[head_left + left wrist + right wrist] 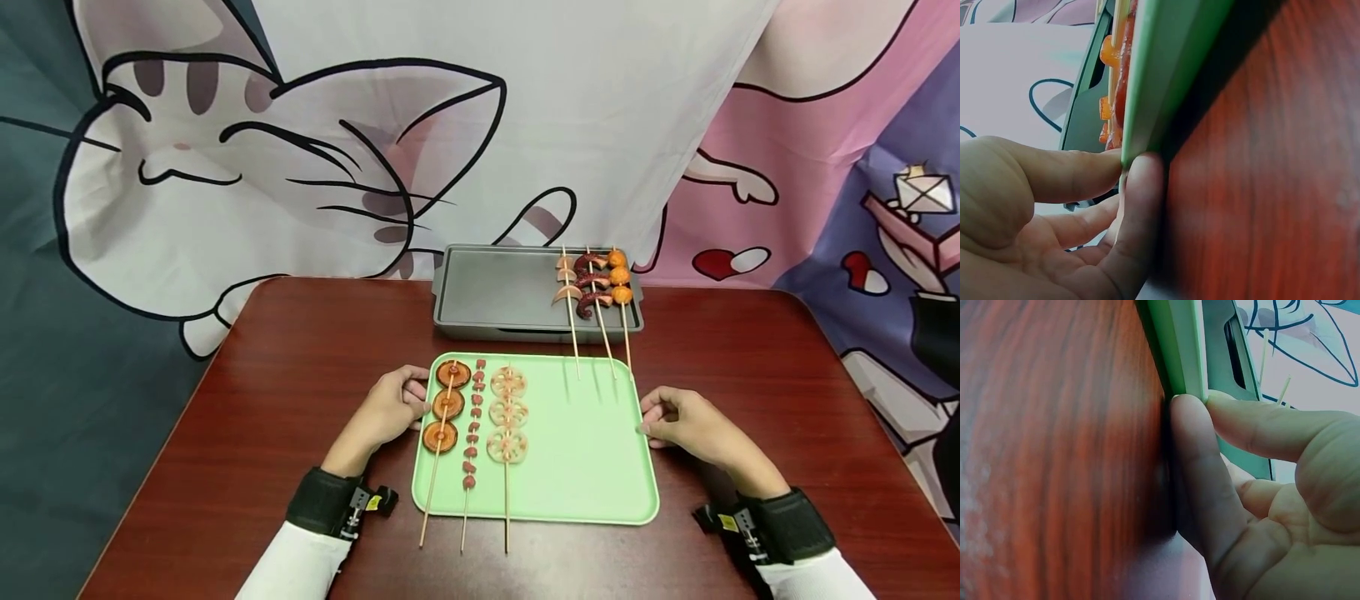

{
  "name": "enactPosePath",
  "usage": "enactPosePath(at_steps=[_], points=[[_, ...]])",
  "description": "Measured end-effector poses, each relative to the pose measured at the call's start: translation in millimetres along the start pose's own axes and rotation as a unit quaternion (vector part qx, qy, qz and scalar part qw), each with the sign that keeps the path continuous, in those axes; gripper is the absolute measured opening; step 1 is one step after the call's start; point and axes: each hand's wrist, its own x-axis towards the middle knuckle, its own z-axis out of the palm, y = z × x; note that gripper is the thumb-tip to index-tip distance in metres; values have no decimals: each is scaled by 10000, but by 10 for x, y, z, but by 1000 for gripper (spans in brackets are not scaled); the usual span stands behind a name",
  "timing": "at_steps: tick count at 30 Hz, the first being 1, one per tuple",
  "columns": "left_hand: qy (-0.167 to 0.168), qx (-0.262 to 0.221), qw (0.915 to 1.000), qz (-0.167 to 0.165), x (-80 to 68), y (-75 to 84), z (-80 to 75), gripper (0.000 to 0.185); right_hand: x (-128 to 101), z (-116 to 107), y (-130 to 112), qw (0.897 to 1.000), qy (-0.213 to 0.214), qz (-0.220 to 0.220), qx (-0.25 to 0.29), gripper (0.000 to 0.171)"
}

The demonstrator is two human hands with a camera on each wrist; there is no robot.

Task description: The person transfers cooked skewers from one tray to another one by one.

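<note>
Left hand [386, 412] and right hand [686, 425] each hold a pinching grip on the green tray's [585, 475] left and right edges on the worktop [262, 375].

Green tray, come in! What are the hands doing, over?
Left hand pinches green tray left rim. Right hand pinches right rim. Three skewers aboard. Grey pan close behind tray.

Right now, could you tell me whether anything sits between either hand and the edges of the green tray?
Nothing visible does. The left hand already pinches the green tray at its left rim, and the right hand pinches the right rim. The wrist views show fingers directly on the edge. The skewers lie inside the tray, clear of both grips.
</note>
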Motion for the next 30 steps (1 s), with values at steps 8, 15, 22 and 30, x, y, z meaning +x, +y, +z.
enactPosePath(at_steps=[8,15,22,30], points=[[-14,-73,10000,15,-9,32,-4,51,-2,-10,-30,10000,20,43,-4,27],[-10,-66,10000,27,-15,24,-8,51,-19,-24,-36,9998,-82,126,106,33],[-5,-100,9999,-15,-3,15,1,49,-49,-83,-74,9996,-169,203,16,40],[-11,-143,9999,-14,-10,-5,-2,49,-91,-184,-152,9997,107,66,-189,46]])
